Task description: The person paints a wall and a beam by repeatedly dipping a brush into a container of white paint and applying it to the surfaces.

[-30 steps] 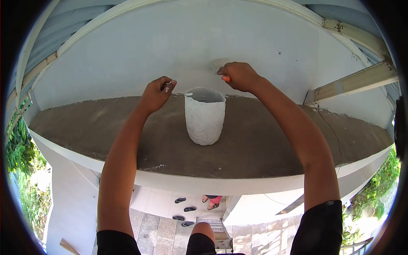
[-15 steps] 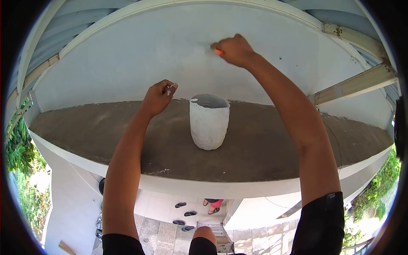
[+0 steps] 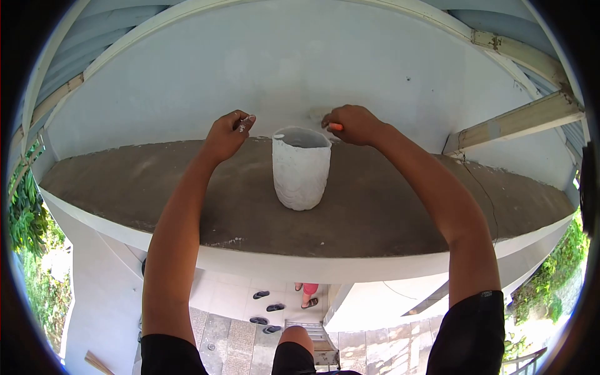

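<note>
My right hand (image 3: 355,125) is closed round the orange handle (image 3: 336,127) of a brush, whose pale, blurred head (image 3: 319,115) lies against the pale wall (image 3: 262,69). Just left of that hand, a white-coated container (image 3: 302,175) with an open top stands upright on the brown ledge (image 3: 387,206). Grey material shows inside its rim. To the left of the container, my left hand (image 3: 230,132) is raised with curled fingers and white smears on them. Whether those fingers hold anything is too small to tell.
A beam (image 3: 515,122) juts from the wall at the right, with a thin wire (image 3: 486,194) hanging over the ledge. Below the ledge are several dark sandals (image 3: 275,307), a step (image 3: 326,357) and another person's legs (image 3: 309,292).
My right hand has moved down the wall with the brush, to near the container's rim. The view has shifted slightly, and my left hand stays about where it was.
</note>
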Motion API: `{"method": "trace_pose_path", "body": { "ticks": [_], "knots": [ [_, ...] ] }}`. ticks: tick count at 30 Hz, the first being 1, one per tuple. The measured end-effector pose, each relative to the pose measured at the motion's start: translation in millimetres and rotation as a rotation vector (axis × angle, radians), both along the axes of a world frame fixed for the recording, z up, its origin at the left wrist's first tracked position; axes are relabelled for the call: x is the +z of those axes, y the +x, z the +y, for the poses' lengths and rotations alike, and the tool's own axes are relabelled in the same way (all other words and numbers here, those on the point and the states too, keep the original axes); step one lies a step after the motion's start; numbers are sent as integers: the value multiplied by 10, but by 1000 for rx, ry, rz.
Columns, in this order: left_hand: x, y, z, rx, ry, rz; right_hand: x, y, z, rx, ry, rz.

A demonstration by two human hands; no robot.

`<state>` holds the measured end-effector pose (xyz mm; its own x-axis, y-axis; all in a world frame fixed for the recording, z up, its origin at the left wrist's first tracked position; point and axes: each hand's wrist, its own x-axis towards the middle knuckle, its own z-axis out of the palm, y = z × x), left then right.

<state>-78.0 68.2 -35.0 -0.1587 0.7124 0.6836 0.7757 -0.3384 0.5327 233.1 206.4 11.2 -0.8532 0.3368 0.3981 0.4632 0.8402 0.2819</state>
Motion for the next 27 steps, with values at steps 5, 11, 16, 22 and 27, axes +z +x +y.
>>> {"method": "trace_pose_path", "body": {
  "ticks": [5,11,16,22,27],
  "knots": [
    [19,67,-18,-31,-24,-33,88,329,-406,86,-166,216],
    [37,140,26,-35,-54,48,195,751,-672,306,-301,741],
    [32,427,-22,-259,-144,-54,242,943,-822,327,-636,1048],
    [48,724,-221,-379,-358,-291,406,867,-1124,449,-630,1044],
    [-28,687,-142,-455,-485,-463,781,679,-1449,490,-532,906]
  ]
}}
